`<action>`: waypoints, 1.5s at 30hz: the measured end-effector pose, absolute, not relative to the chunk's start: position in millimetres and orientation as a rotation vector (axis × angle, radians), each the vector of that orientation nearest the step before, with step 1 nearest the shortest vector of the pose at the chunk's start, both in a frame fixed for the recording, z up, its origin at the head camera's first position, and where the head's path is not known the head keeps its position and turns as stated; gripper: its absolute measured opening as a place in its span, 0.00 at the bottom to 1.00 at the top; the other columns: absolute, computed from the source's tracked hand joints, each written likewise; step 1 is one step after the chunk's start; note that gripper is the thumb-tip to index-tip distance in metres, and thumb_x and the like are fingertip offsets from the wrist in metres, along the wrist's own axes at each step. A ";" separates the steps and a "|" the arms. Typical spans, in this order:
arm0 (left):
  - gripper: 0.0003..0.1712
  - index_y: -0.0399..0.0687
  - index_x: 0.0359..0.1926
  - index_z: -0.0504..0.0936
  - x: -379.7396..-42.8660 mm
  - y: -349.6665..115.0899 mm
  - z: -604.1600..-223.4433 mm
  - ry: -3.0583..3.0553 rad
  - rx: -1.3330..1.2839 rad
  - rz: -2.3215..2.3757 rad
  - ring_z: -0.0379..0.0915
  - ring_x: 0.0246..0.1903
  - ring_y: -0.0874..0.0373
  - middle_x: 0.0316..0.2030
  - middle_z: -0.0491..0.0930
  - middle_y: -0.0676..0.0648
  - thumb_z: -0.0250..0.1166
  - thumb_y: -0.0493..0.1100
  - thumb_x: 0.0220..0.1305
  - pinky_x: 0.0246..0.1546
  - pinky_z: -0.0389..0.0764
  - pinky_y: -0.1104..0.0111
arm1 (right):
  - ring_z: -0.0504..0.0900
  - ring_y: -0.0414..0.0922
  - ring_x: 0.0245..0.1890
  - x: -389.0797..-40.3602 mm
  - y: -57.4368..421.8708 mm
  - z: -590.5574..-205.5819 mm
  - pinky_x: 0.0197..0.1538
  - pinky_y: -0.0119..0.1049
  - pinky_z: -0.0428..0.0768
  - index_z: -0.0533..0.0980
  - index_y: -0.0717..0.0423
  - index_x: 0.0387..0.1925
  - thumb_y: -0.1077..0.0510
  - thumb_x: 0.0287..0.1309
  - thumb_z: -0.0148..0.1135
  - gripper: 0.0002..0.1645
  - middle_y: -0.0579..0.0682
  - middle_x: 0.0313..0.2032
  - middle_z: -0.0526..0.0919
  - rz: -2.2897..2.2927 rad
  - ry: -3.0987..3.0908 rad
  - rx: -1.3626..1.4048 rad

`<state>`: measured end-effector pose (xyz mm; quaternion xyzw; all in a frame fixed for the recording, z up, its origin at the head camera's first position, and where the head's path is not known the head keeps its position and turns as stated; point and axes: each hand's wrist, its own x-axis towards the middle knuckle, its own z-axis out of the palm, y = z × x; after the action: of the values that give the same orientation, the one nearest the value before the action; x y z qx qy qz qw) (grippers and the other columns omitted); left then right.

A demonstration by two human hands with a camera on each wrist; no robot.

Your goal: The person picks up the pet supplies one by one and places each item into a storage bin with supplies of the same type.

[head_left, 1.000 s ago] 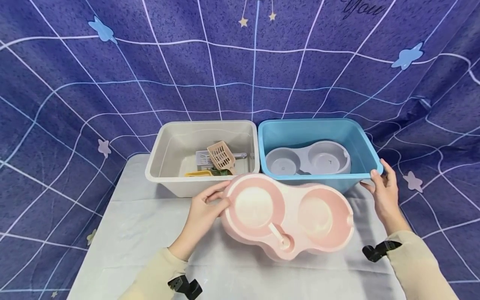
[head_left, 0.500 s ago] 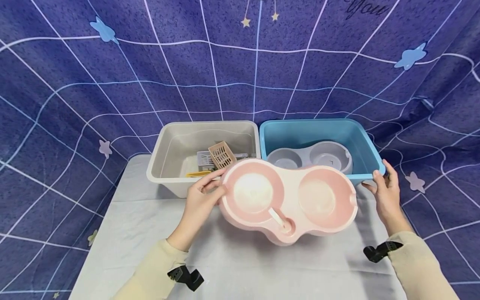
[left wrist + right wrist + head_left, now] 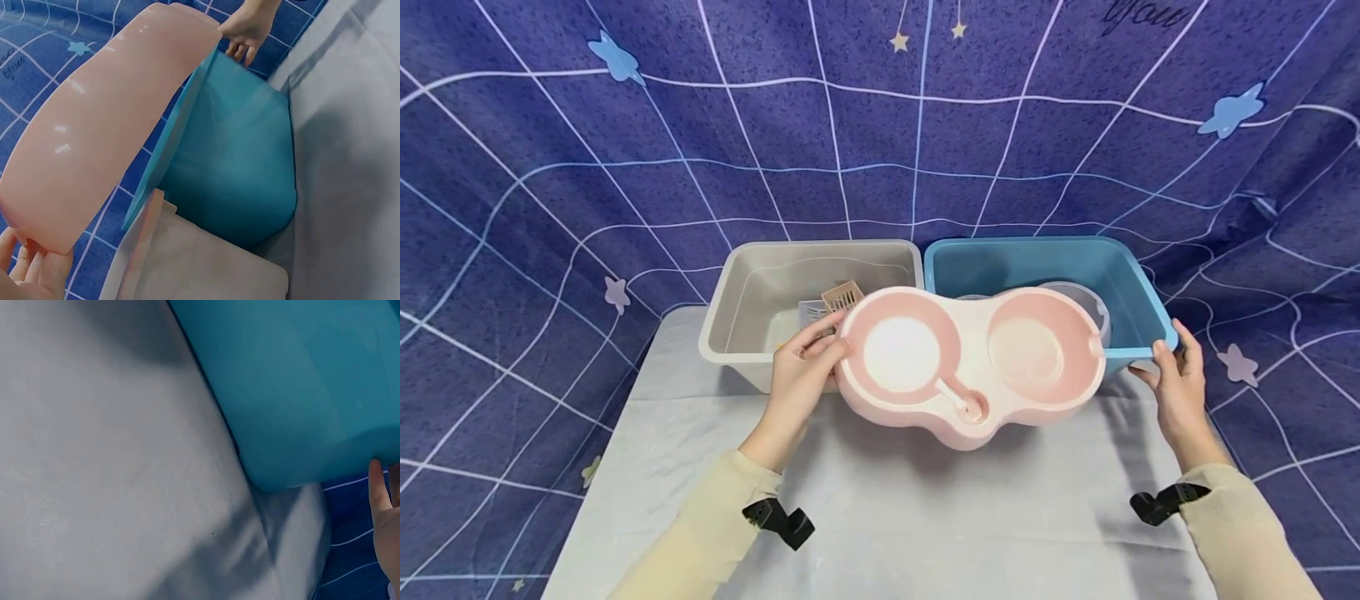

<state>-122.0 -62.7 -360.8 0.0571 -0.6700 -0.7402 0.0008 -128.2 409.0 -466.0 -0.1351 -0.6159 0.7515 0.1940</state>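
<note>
My left hand [image 3: 801,371] grips the left end of a pink double pet bowl [image 3: 973,333], its two round hollows facing up and a small white piece across the front notch. The bowl hangs above the table, in front of and partly over the near rims of both bins. In the left wrist view the pink bowl's smooth side [image 3: 112,112] fills the upper left. At the right front corner of the blue bin [image 3: 1138,321], my right hand [image 3: 1180,392] holds the rim. A grey double bowl [image 3: 1086,300] lies inside that bin, mostly hidden by the pink one.
A beige bin [image 3: 737,308] stands left of the blue one, touching or nearly so. Inside it are a tan slotted scoop [image 3: 842,294] and a grey scoop [image 3: 809,313], partly hidden. A white cloth [image 3: 887,533] covers the table; a blue patterned curtain [image 3: 880,133] hangs behind.
The pink bowl has moved up and away from me in my left hand, now covering more of the grey bowl and the scoops. My right hand stays at the blue bin's corner.
</note>
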 end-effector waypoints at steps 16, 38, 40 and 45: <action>0.26 0.55 0.61 0.81 -159.2 -47.9 -351.8 -2.032 0.265 -2.391 0.79 0.27 0.64 0.46 0.85 0.45 0.67 0.39 0.61 0.28 0.82 0.72 | 0.67 0.44 0.60 -126.5 410.1 -466.0 0.39 0.23 0.79 0.57 0.44 0.75 0.56 0.73 0.53 0.33 0.50 0.65 0.60 2.056 -1.765 -0.395; 0.25 0.49 0.61 0.81 -207.1 13.0 -357.7 -1.974 0.224 -2.458 0.81 0.34 0.63 0.48 0.85 0.42 0.68 0.38 0.61 0.33 0.82 0.71 | 0.65 0.44 0.62 -128.2 408.7 -465.9 0.40 0.23 0.80 0.53 0.47 0.76 0.57 0.74 0.51 0.35 0.51 0.66 0.58 2.075 -1.768 -0.357; 0.25 0.49 0.61 0.81 -211.0 16.7 -358.8 -1.981 0.224 -2.462 0.81 0.35 0.62 0.48 0.85 0.42 0.69 0.39 0.61 0.33 0.82 0.71 | 0.66 0.45 0.62 -128.3 408.3 -466.1 0.39 0.23 0.80 0.54 0.48 0.76 0.57 0.73 0.51 0.34 0.51 0.66 0.59 2.073 -1.763 -0.360; 0.25 0.49 0.62 0.80 -222.1 23.6 -360.2 -2.025 0.202 -2.459 0.80 0.33 0.63 0.47 0.85 0.42 0.68 0.39 0.62 0.31 0.81 0.72 | 0.63 0.46 0.64 -127.9 408.3 -466.4 0.39 0.23 0.79 0.54 0.46 0.76 0.57 0.74 0.51 0.34 0.51 0.66 0.58 2.076 -1.760 -0.376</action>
<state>-222.1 23.6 -360.2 0.0633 -0.6342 -0.7702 -0.0248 -127.9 408.3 -466.4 -0.1341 -0.6282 0.7409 0.1960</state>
